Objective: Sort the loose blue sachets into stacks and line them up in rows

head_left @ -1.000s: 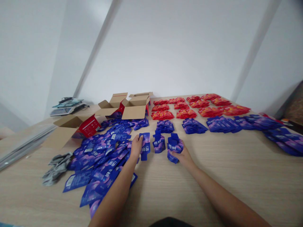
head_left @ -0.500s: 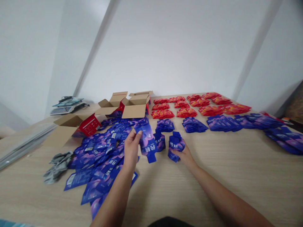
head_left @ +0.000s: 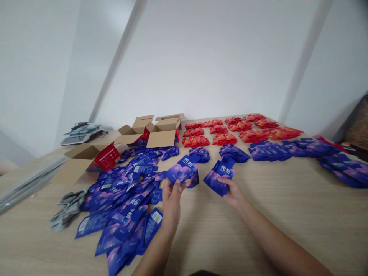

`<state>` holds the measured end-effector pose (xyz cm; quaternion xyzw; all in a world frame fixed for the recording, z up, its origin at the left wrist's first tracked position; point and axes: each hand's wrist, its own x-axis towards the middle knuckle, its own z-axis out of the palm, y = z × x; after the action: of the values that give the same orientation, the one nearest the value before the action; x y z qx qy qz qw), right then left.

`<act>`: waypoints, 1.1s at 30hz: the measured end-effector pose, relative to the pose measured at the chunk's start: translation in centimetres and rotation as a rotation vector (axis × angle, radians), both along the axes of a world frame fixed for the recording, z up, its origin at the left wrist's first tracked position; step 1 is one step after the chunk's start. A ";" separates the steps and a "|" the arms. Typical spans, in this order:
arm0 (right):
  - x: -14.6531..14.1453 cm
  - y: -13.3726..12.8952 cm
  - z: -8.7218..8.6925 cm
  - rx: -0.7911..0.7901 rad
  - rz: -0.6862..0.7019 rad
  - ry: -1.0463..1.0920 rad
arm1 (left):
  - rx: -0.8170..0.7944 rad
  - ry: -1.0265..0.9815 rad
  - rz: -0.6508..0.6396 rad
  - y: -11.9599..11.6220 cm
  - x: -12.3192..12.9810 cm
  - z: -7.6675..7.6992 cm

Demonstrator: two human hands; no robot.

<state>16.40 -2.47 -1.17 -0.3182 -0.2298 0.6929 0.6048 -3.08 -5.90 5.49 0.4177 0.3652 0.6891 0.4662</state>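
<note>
**Pinching lightly, with neighbours close by**

From the head view, we are holding blue packs above the middle of the worktop [head_left: 301, 207]. Our left hand [head_left: 171, 197] is pinching a printed pouch [head_left: 181, 168] near its lower edge; its fingers are bent nearly together, the thumb pressing on the front. The pouch is tilting, its lettering facing up toward us. Our right hand [head_left: 235, 193] is gripping a blue bundle [head_left: 218, 177], the thumb lying across the front and the other fingers mostly hidden behind; its edges are looking layered, but we cannot tell how many pouches are in it.

The two held packs are facing us side by side, a narrow gap between them. Just behind the left one, a partly hidden pack [head_left: 195, 180] is showing. Sets of blue packs [head_left: 270, 150] and rows of red packs [head_left: 224, 138] are lying farther back, while a loose blue heap [head_left: 123, 207] is spreading beside our left arm, between a near open carton [head_left: 107, 156] and some grey fabric [head_left: 67, 209].

As we are judging it, the left pouch could be swinging or slipping because we are holding only its edge. The bundle could be fanning apart if the right thumb is easing off. A low left forearm could be dragging the heap, and a careless knuckle toppling the partly hidden pack.
</note>
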 end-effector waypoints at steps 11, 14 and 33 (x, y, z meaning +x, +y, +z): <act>-0.4 -1.4 1.3 0.021 0.144 0.264 | -0.069 0.194 -0.069 -0.4 3.8 -5.2; -0.2 -1.4 1.5 0.001 0.140 0.223 | -0.073 0.311 -0.149 0.2 3.6 -5.9; 0.0 -0.6 1.6 0.138 0.078 -0.206 | -0.080 0.475 -0.396 9.9 -0.5 -6.0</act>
<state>16.42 -3.10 0.43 -0.3361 -0.3502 0.6622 0.5709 -3.62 4.04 -0.51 0.6113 0.4022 0.4534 0.5089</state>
